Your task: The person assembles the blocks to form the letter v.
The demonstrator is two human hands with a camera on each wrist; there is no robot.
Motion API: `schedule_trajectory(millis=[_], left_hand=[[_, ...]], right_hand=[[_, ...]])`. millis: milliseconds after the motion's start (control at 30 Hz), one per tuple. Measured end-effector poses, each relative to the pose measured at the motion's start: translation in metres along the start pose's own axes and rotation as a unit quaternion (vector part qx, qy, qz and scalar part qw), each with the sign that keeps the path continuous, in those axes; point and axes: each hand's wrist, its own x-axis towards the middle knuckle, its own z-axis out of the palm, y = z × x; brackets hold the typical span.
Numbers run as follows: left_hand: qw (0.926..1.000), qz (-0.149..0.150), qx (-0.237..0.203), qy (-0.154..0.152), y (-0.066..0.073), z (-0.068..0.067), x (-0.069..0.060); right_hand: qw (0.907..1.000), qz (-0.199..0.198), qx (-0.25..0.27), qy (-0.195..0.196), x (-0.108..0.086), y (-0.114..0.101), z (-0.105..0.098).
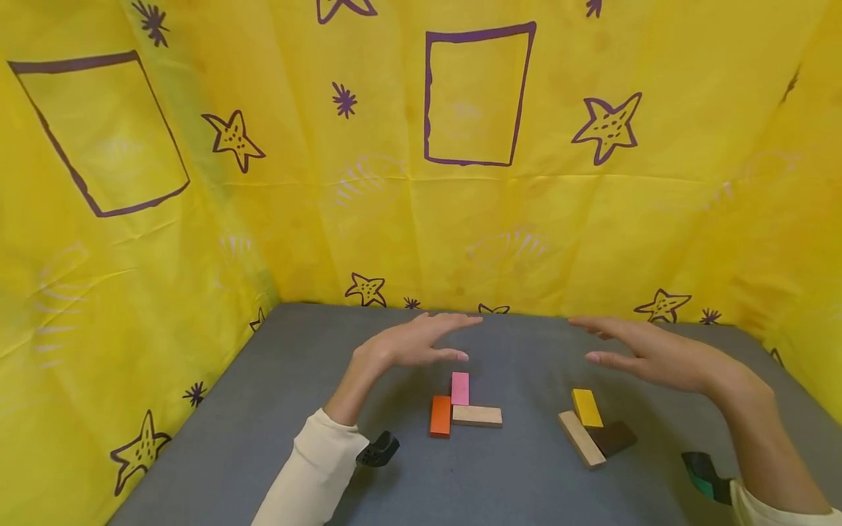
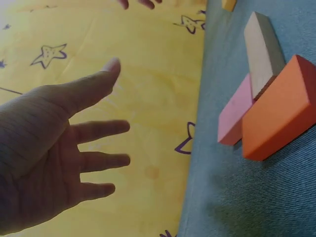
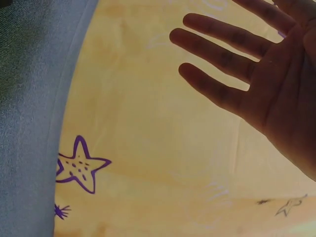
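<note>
Yellow cloth (image 1: 296, 219) behind grey table (image 1: 263, 409). Left hand (image 1: 416, 346), right hand (image 1: 658, 354) empty, fingers straight. Bodyward on table: pink rectangular block (image 1: 460, 389) nearer left, yellow rectangular block (image 1: 588, 408) nearer right, long axes roughly fore-aft.

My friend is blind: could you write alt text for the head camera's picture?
A person's empty left hand and right hand hover over a gray table. On it lie two groups of three blocks: pink, orange and pale wood; yellow, dark brown and pale wood. Yellow star-patterned cloth hangs behind.
</note>
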Motion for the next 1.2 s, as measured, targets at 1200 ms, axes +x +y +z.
schedule_trajectory(millis=[1200], left_hand=[[0.985,0.05,0.043,-0.159,0.018,0.034,0.016]], right_hand=[[0.9898,0.012,-0.004,-0.142,0.015,-0.016,0.027]])
